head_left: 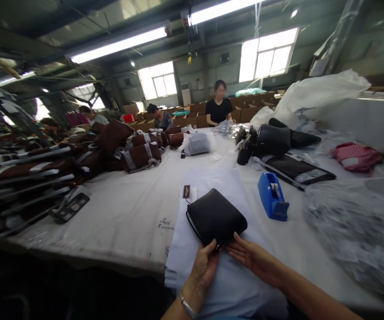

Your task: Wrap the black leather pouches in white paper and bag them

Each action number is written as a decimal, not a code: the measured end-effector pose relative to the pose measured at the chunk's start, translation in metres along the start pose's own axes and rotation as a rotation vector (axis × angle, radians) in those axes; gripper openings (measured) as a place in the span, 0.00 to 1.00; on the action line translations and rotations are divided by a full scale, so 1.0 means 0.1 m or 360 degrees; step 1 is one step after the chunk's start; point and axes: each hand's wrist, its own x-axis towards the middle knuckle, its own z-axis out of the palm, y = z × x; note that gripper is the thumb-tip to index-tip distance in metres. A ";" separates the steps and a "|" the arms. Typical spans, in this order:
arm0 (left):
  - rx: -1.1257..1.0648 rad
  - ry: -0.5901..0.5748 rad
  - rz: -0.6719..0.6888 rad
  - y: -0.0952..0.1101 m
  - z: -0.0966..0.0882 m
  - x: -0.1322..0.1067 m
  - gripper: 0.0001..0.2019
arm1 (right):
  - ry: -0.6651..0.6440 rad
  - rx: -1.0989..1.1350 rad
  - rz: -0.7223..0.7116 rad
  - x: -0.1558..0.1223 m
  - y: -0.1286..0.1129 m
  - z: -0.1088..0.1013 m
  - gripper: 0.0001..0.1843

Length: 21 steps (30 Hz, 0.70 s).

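Black bag (216,215) lying flat on white sheets (241,291), left of the blue tape dispenser (273,202) and apart from it. Dark tag (186,191) beyond the bag's far-left side, farther left of the dispenser, apparently tied on by a short cord.

Left hand (205,269) nearer the front than the dispenser and to its left, closed lightly on the bag's near corner: thumb on top, fingers curled below. Impossible to tell whether also pinching a zip pull there. Right hand (256,262) just in front of the dispenser and a little left, open, fingers stretched out, thumb tip at the bag's near-right edge.

Step in hand, as a judgement: steadying or straightening the bag along its near edge. Next move calls for a sure hold on the left and right fingers drawn in along that edge, without dragging sheets or tag.

Widest room for moving: tabletop (125,222) far left of the dispenser, past the sheets. Tighter to the right, with loose plastic bags (354,235) beside the dispenser. Beyond it, other black bags (273,140); beyond and left, a wrapped bag (198,143), then brown bags (141,155). Front edge of the table nearer than the dispenser, with both forearms reaching in over that side.
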 end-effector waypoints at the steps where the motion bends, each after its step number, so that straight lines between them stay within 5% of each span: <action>1: 0.0035 -0.0072 0.0012 -0.01 0.01 -0.02 0.23 | -0.0002 0.0046 -0.0021 0.07 0.01 0.06 0.28; 5: 0.0220 -0.0265 0.0060 -0.08 0.03 -0.10 0.26 | 0.0243 0.0131 -0.0217 0.34 0.11 0.18 0.30; 9: 0.0305 -0.0293 -0.0113 -0.03 -0.02 -0.16 0.24 | 0.0479 0.0093 -0.0366 0.49 0.09 0.16 0.28; 12: 0.0093 -0.0231 -0.0238 0.18 -0.09 -0.13 0.24 | 0.0345 0.0055 -0.0365 0.44 -0.03 0.09 0.25; 17: -0.0215 -0.0187 -0.0146 0.76 -0.09 0.04 0.33 | 0.0082 -0.0108 -0.0039 0.26 -0.25 -0.09 0.22; 21: -0.0163 0.0024 0.0122 1.07 -0.07 0.17 0.21 | 0.0024 -0.0302 0.0009 0.21 -0.30 -0.21 0.23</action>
